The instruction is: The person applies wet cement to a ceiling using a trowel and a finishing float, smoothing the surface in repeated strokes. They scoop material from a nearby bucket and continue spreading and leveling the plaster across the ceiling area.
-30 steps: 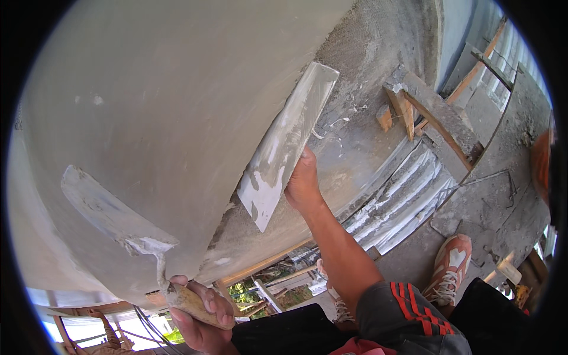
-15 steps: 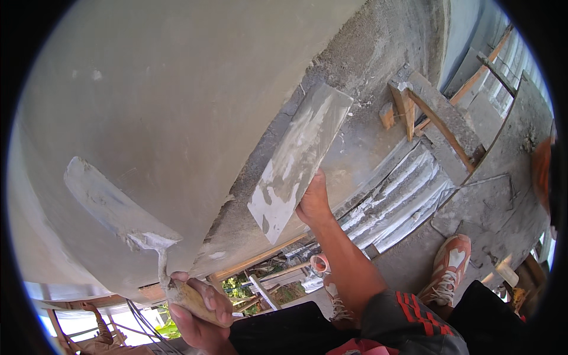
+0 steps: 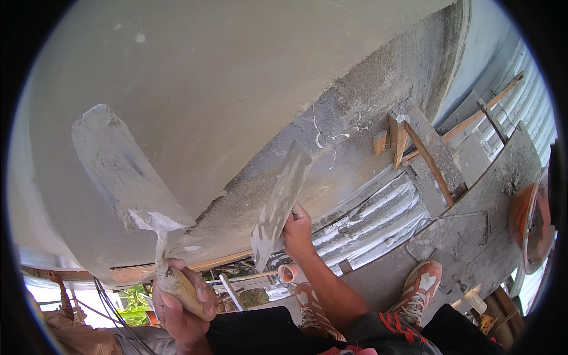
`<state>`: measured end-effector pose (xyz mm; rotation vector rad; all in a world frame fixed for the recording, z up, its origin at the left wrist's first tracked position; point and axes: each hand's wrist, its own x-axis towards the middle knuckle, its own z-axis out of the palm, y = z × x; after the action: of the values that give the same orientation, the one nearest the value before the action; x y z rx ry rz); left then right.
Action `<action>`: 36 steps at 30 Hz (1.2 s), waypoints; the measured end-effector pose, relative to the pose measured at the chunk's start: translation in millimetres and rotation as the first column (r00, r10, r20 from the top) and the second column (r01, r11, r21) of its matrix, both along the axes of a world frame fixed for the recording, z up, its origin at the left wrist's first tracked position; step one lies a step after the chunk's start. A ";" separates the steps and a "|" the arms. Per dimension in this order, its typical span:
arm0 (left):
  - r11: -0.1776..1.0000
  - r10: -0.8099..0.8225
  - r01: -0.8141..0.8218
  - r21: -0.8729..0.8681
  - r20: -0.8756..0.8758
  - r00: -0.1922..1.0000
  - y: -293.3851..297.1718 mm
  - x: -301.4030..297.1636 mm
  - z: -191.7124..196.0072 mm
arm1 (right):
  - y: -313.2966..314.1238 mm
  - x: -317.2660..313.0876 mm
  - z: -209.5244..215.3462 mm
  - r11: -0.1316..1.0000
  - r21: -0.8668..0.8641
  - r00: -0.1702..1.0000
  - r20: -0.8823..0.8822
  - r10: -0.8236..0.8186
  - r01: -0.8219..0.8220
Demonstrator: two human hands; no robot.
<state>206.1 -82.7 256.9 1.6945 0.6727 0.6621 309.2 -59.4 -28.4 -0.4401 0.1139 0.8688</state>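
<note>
My left hand (image 3: 176, 315) is closed round the wooden handle of a plastering trowel (image 3: 127, 163). Its long blade points up and to the left, against or just in front of the smooth grey plastered wall (image 3: 195, 65). White plaster clings to the blade's heel and the handle's neck. My right hand (image 3: 298, 232) grips a flat rectangular plasterer's float (image 3: 283, 198) from its far side, so the handle is hidden. The float is tilted nearly edge-on, its face streaked with wet plaster. Behind it runs a rough, darker strip of wall (image 3: 355, 100).
A wooden bracket (image 3: 435, 157) juts out at the right. My shoes (image 3: 419, 290) stand on a grey board (image 3: 458, 239), with an orange bucket (image 3: 520, 216) at its right end. Corrugated sheeting (image 3: 370, 219) lies below. Another person (image 3: 80, 331) is at the lower left.
The float has moved left and down and turned nearly edge-on. The trowel blade has swung more upright and shows more of its face. The view has shifted, bringing more of the bucket in.
</note>
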 end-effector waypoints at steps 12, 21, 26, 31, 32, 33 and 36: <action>0.996 0.038 -0.045 -0.074 -0.091 0.995 -8.7 1.6 5.8 | -58.3 215.9 -11.0 0.406 -0.002 -0.001 1.000 0.006 0.914; 0.998 0.041 -0.045 -0.052 -0.082 0.996 -9.9 6.8 2.4 | -39.0 226.1 11.0 0.380 0.101 -0.109 0.994 -0.001 0.920; 0.998 0.022 -0.026 -0.062 -0.074 0.997 -5.0 3.0 2.6 | -57.0 281.6 36.5 0.247 0.077 -0.052 0.993 -0.107 0.966; 0.998 0.024 -0.028 -0.048 -0.085 0.996 -7.9 10.7 5.0 | -57.6 260.8 33.3 0.303 0.066 -0.039 0.995 -0.093 0.951; 0.998 0.031 -0.035 -0.054 -0.087 0.996 -8.2 13.5 4.0 | -51.2 242.5 23.8 0.367 0.103 -0.083 0.994 -0.070 0.925; 0.998 0.034 -0.038 -0.047 -0.085 0.996 -8.3 14.2 3.4 | -40.9 221.2 15.2 0.433 0.135 -0.122 0.991 -0.056 0.891; 0.998 0.041 -0.044 -0.034 -0.083 0.996 -9.8 13.3 3.9 | -29.1 192.9 15.4 0.463 0.078 -0.090 0.996 0.004 0.883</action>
<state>219.4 -92.6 260.7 1.6854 0.7762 0.6096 502.1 -88.5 -13.0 -1.5450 -0.6853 -0.5706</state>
